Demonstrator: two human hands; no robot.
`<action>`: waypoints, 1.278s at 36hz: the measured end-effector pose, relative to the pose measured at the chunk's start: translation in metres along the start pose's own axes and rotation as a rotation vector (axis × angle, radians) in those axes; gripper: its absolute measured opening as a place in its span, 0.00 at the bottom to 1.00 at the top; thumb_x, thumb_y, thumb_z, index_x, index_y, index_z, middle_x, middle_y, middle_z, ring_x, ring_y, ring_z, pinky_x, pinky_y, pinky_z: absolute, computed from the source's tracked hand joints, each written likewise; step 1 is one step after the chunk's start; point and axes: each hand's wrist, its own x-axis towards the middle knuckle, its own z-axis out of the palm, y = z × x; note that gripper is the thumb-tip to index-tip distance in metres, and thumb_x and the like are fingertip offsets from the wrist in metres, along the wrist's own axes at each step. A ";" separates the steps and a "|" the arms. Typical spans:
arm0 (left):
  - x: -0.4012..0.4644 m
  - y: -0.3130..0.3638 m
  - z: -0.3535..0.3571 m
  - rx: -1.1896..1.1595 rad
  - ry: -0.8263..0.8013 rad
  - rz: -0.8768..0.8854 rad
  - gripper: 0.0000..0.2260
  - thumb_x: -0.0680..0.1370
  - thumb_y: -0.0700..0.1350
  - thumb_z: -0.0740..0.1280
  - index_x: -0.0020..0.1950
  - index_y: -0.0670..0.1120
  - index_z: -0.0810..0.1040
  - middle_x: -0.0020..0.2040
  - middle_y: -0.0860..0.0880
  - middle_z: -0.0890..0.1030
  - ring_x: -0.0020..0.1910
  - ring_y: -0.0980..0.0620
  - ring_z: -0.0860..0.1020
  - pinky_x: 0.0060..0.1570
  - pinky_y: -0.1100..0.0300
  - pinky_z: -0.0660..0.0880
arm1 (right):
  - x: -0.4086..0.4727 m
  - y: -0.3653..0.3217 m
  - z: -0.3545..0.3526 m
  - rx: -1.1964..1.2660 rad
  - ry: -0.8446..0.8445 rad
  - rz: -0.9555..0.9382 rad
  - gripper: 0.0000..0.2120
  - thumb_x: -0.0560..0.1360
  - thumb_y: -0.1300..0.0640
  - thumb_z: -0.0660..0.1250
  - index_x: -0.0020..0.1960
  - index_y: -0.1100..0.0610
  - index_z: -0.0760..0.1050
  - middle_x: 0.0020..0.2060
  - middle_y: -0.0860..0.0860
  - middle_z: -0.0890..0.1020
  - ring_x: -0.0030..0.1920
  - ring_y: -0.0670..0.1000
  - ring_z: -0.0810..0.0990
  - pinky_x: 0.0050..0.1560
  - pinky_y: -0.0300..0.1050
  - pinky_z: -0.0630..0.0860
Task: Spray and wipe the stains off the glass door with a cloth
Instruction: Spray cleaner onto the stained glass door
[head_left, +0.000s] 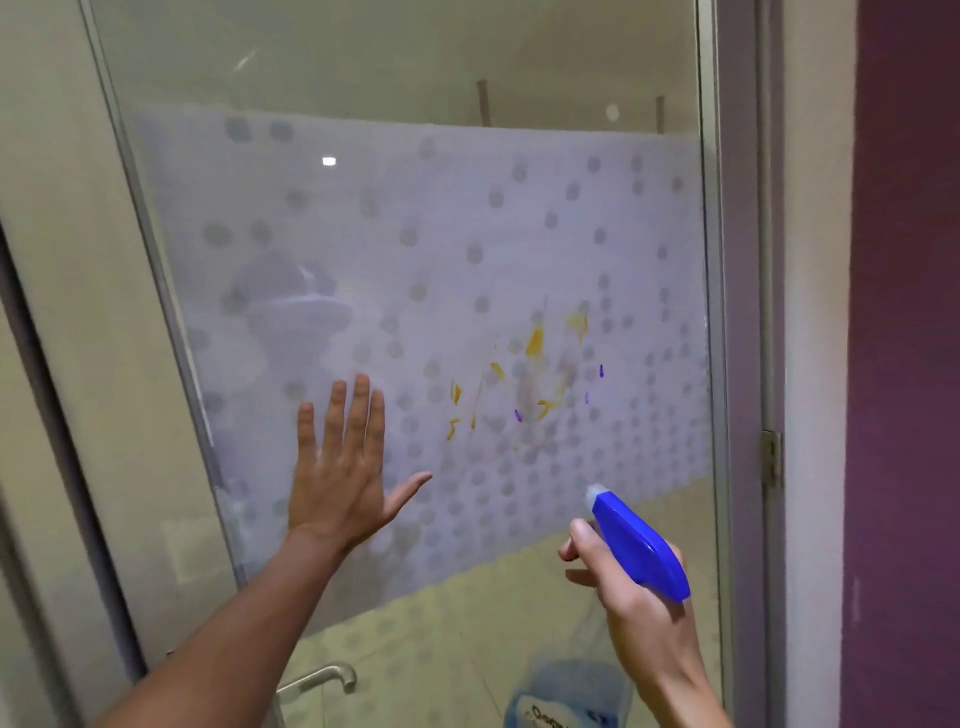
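The glass door (415, 234) filled most of the frame, from upper left to lower right, and carried a frosted band printed with grey dots across its middle. The stains (535, 374), yellow streaks with a few small purple marks, sat on that band right of centre, in a loose cluster. Part of the cluster looked smeared and greyish.

The left hand (340, 473) lay in the lower centre-left of the frame, released, with fingers straight and spread and the thumb out to the right. Its palm faced the glass, to the left of the stains and apart from them. Whether the palm pressed on the pane could not be determined.

The right hand (631, 592) occupied the lower right and grasped the spray bottle (639, 545) by the neck, with fingers curled at the trigger. The blue spray head pointed up and left, its pale nozzle directed towards the stains from below. The bottle's body, pale blue with a label, showed at the bottom edge.

A metal door handle (324, 678) appeared at the bottom, left of centre. A purple wall (904, 312) ran down the right edge.
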 end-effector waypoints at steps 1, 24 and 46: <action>0.000 0.000 0.000 0.001 -0.002 0.001 0.50 0.75 0.74 0.54 0.82 0.36 0.50 0.83 0.37 0.49 0.82 0.35 0.50 0.78 0.33 0.43 | 0.000 -0.001 0.002 0.026 0.005 0.002 0.23 0.67 0.35 0.70 0.37 0.56 0.83 0.35 0.54 0.84 0.39 0.52 0.85 0.44 0.53 0.85; 0.001 0.002 -0.012 0.013 -0.035 -0.008 0.50 0.75 0.74 0.51 0.82 0.36 0.52 0.83 0.37 0.49 0.82 0.36 0.49 0.78 0.32 0.46 | 0.021 -0.005 0.010 0.014 0.222 0.027 0.21 0.64 0.40 0.65 0.28 0.59 0.74 0.30 0.56 0.82 0.30 0.50 0.79 0.31 0.34 0.73; -0.001 0.002 -0.007 0.014 -0.028 -0.006 0.50 0.75 0.74 0.52 0.82 0.36 0.51 0.83 0.38 0.49 0.82 0.36 0.49 0.78 0.32 0.46 | 0.011 0.001 -0.008 -0.183 0.292 -0.018 0.16 0.64 0.51 0.65 0.28 0.63 0.70 0.27 0.55 0.72 0.27 0.47 0.68 0.32 0.47 0.68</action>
